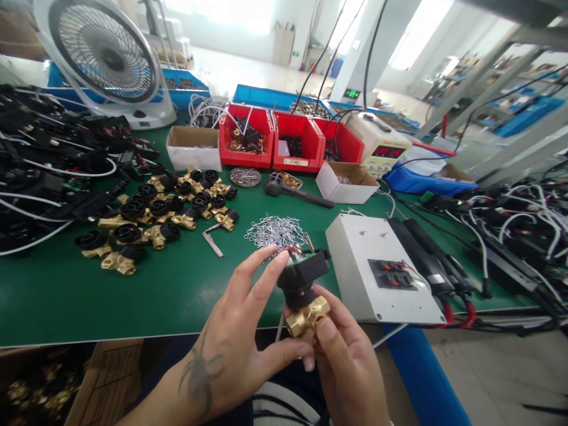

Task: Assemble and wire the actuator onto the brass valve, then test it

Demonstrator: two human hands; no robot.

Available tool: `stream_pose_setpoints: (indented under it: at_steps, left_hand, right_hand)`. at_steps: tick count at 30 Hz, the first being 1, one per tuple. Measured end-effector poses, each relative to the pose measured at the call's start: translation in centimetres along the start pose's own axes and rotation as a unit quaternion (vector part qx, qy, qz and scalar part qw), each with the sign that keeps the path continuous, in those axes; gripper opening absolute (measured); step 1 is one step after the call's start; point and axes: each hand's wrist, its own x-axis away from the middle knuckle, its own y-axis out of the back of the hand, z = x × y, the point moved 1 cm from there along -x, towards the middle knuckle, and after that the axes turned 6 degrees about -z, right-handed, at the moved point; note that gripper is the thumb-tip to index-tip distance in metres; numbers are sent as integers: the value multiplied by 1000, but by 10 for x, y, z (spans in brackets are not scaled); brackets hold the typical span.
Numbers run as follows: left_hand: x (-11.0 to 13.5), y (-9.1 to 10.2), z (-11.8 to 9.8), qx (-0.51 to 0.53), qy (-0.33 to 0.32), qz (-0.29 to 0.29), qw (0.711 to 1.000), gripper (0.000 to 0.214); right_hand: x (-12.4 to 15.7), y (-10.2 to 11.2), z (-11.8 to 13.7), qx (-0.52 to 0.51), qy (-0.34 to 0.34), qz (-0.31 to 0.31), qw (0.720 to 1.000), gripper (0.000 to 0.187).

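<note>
I hold a brass valve with a black plastic top (305,294) just over the near edge of the green table (66,296). My right hand (350,361) grips its brass body from below, thumb on the fitting. My left hand (239,337) has its fingers at the black top, index and thumb pinching near it. A pile of small metal clips (276,231) lies just beyond the hands. Several more brass valves with black caps (155,213) lie to the left.
A white box with red and black terminals (381,275) sits to the right. Red bins (270,139), two small cardboard boxes (194,148), a power supply (384,148) and a fan (106,56) line the back. Black cabled parts (39,165) crowd the left edge.
</note>
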Motion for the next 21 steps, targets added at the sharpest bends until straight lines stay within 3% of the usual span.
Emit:
stream_pose_setpoints:
  at_steps: [3,8,13,17,21]
  left_hand:
    - [1,-4,-3,-38,1,-23,999,78]
    - [-2,-8,-3,-30,14,-11,999,79]
    - [1,-11,-7,10,20,-55,998,76]
    - [4,-15,-16,24,-19,-62,998,80]
    - [6,-21,-25,11,-38,-83,996,79]
  right_hand:
    - [-1,1,-1,34,17,6,999,39]
    - [-5,8,-5,92,38,9,995,35]
    - [-17,17,-1,165,178,-42,969,44]
    - [-26,5,6,59,173,-30,983,52]
    - [-27,-12,9,-17,151,-32,988,47]
